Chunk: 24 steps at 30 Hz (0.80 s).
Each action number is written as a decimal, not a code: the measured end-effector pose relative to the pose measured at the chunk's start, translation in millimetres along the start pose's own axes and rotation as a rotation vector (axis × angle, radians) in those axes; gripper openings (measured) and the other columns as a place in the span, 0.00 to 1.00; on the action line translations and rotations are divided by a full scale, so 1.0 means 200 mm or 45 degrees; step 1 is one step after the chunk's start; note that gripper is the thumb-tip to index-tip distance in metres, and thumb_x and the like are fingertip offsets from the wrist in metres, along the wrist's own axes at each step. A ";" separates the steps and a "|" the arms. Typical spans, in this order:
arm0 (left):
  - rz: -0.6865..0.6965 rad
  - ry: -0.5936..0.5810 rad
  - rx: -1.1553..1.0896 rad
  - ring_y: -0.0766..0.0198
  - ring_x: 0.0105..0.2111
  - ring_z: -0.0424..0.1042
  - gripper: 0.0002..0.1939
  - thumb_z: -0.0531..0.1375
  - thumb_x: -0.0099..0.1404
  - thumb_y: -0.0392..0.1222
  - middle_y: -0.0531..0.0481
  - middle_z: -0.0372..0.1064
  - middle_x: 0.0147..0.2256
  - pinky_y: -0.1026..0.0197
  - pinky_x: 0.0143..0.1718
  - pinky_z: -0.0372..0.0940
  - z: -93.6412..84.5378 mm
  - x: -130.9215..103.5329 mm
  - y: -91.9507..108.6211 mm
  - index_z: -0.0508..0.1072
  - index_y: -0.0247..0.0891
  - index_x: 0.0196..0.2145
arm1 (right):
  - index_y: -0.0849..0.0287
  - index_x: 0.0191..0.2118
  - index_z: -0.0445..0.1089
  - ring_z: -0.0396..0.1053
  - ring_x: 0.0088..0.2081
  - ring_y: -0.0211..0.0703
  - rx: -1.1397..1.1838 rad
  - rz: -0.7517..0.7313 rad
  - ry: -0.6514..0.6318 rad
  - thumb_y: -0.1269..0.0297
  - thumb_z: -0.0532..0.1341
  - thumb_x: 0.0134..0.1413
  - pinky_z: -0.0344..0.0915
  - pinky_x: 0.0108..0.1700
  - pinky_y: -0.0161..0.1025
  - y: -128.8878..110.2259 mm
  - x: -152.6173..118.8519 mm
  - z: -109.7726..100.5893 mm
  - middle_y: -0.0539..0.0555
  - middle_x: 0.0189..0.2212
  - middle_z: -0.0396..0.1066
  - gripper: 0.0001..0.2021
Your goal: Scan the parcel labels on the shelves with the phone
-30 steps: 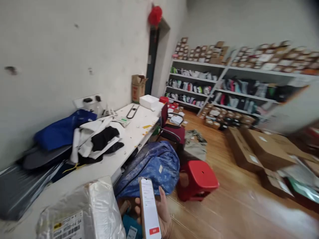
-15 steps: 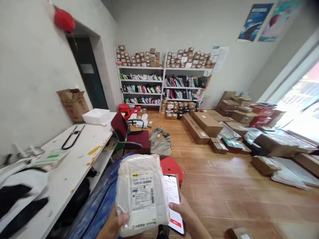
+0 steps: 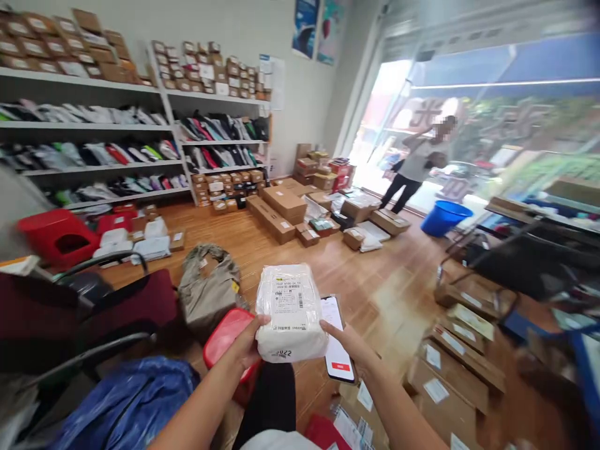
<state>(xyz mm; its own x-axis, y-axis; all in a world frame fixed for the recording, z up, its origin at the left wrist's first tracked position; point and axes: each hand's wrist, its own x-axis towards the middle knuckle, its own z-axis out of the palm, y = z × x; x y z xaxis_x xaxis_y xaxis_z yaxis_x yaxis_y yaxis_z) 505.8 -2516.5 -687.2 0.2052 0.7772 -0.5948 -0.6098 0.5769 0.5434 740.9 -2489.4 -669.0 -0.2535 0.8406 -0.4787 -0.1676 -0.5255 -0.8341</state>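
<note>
A: Right, what do the containers hold?

B: The shelves (image 3: 94,147) at ten o'clock carry rows of folded bagged garments, with small brown boxes (image 3: 206,62) stacked along the top. The red bin (image 3: 59,237) at nine o'clock stands open, and its inside is too dark to read. The blue bucket (image 3: 444,216) at two o'clock sits by the doorway; its contents cannot be seen. The cartons (image 3: 284,206) on the floor at twelve o'clock are all closed.

A: And the hands?

B: The left hand (image 3: 248,342) comes up from six o'clock with the forearm stretched forward, thumb on top and fingers curled under the near left corner of a white parcel (image 3: 291,312), gripping it. The parcel is held in the air at centre, label side up. The right hand (image 3: 349,340) reaches in from five o'clock, its thumb touching the parcel's right edge while its fingers are closed around a phone (image 3: 336,340) with the lit screen facing up, just beside and partly under the parcel.

A: How much room is around them?

B: A red stool (image 3: 225,337) lies directly beneath the left wrist, with an office chair (image 3: 94,300) at eight o'clock and a blue bag (image 3: 126,406) at seven. Flat cartons (image 3: 450,369) crowd the floor at four o'clock. Bare wooden floor (image 3: 375,275) opens from the parcel toward one o'clock, where another person (image 3: 415,165) stands at the doorway, well apart.
</note>
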 end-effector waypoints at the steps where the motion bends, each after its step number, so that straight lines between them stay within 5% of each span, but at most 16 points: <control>1: -0.076 -0.026 0.032 0.47 0.44 0.77 0.21 0.66 0.49 0.44 0.43 0.79 0.33 0.54 0.46 0.69 0.06 0.06 0.02 0.76 0.33 0.41 | 0.60 0.43 0.75 0.79 0.31 0.49 0.035 -0.003 0.061 0.53 0.75 0.39 0.74 0.36 0.43 0.00 0.01 -0.05 0.58 0.32 0.82 0.25; 7: -0.410 -0.042 0.237 0.54 0.32 0.77 0.17 0.62 0.56 0.47 0.45 0.79 0.31 0.54 0.41 0.70 0.38 0.49 0.06 0.73 0.35 0.40 | 0.62 0.42 0.75 0.75 0.23 0.43 0.254 -0.007 0.298 0.51 0.74 0.41 0.70 0.29 0.36 -0.04 0.14 -0.36 0.53 0.24 0.79 0.25; 12: -0.402 -0.120 0.363 0.52 0.36 0.78 0.25 0.62 0.57 0.48 0.43 0.79 0.36 0.53 0.44 0.69 0.59 0.92 0.12 0.70 0.30 0.49 | 0.62 0.42 0.76 0.74 0.21 0.41 0.410 -0.017 0.309 0.51 0.76 0.38 0.69 0.28 0.35 -0.12 0.43 -0.67 0.52 0.22 0.79 0.26; 19: -0.227 -0.195 0.366 0.43 0.50 0.74 0.50 0.73 0.43 0.53 0.35 0.78 0.42 0.53 0.51 0.68 0.81 1.58 0.28 0.65 0.22 0.59 | 0.59 0.39 0.77 0.77 0.29 0.41 0.775 -0.127 0.189 0.30 0.61 0.45 0.71 0.34 0.36 -0.44 0.90 -1.14 0.54 0.29 0.81 0.33; 24: -0.276 -0.236 0.492 0.41 0.56 0.69 0.48 0.72 0.43 0.54 0.38 0.79 0.42 0.52 0.53 0.68 1.19 2.00 0.40 0.68 0.28 0.59 | 0.67 0.40 0.78 0.77 0.32 0.44 0.984 -0.248 0.166 0.24 0.56 0.42 0.70 0.36 0.37 -0.71 1.05 -1.49 0.61 0.33 0.80 0.43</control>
<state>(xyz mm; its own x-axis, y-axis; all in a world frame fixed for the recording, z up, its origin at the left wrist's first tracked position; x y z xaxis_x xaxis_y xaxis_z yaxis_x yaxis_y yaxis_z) 721.3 -2099.5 -739.6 0.4509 0.6400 -0.6221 -0.2160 0.7545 0.6197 996.6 -2199.2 -732.1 -0.0464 0.9100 -0.4119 -0.8207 -0.2698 -0.5036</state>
